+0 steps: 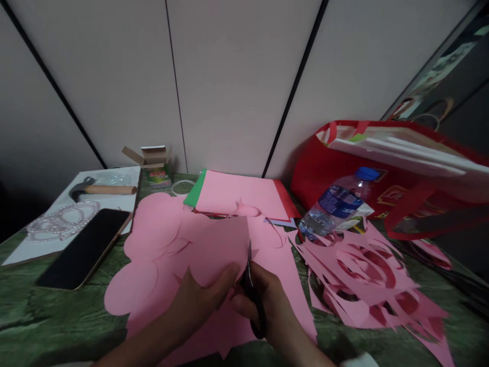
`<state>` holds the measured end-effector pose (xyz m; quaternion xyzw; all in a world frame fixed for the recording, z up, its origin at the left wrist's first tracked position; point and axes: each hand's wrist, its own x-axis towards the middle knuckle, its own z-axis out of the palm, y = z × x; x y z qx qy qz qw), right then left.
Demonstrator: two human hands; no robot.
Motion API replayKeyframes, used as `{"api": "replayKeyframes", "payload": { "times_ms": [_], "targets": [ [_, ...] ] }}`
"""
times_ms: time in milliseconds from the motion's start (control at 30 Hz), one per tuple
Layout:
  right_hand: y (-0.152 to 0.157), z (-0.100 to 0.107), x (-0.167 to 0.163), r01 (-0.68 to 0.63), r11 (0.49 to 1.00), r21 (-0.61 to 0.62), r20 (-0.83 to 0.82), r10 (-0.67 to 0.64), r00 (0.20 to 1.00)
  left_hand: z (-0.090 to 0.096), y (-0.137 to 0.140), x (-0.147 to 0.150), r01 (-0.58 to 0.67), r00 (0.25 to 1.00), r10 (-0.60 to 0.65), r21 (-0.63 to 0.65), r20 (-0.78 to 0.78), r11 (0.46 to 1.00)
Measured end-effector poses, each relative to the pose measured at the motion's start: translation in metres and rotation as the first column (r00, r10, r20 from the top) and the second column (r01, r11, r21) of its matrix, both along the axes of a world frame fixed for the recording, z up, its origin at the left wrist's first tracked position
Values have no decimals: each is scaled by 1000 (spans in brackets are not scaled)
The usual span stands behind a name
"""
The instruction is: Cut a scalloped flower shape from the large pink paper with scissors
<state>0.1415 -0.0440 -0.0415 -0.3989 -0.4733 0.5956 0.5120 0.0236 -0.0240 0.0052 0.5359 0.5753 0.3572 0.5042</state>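
A piece of pink paper (223, 242) is pinched in my left hand (206, 300), thumb on top. My right hand (269, 300) is closed round the handles of a pair of black-handled scissors (252, 295). The blades point away from me and meet the right edge of the held piece. Underneath lie larger sheets of pink paper (282, 285). To the left, several rounded pink cutouts (132, 288) overlap one another. My left fingers are hidden beneath the paper.
Pink paper scraps (367, 265) heap at the right, near a tilted water bottle (336, 204) and a red bag (317, 163). Coloured sheets (244, 193) lie behind. Leftward are a phone (86, 250), a hammer (107, 189), bead strands (63, 221) and an opened small box (157, 176).
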Motion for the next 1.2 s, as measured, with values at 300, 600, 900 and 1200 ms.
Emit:
{"api": "replayKeyframes", "payload": {
  "times_ms": [300,600,900,1200],
  "targets": [
    [1,1,0,22,1000,2,49,-22,999,0,1,-1,10,997,-11,-14,-79,1000],
    [-1,-3,1,38,999,-16,60,-37,997,-1,2,-4,50,998,-49,33,-46,998],
    [0,-6,2,32,998,-58,68,-28,997,-12,10,-11,108,991,-106,13,-86,994],
    [0,-12,1,34,997,-75,77,-28,997,-21,10,-13,79,995,-76,54,-56,995]
  ]
}}
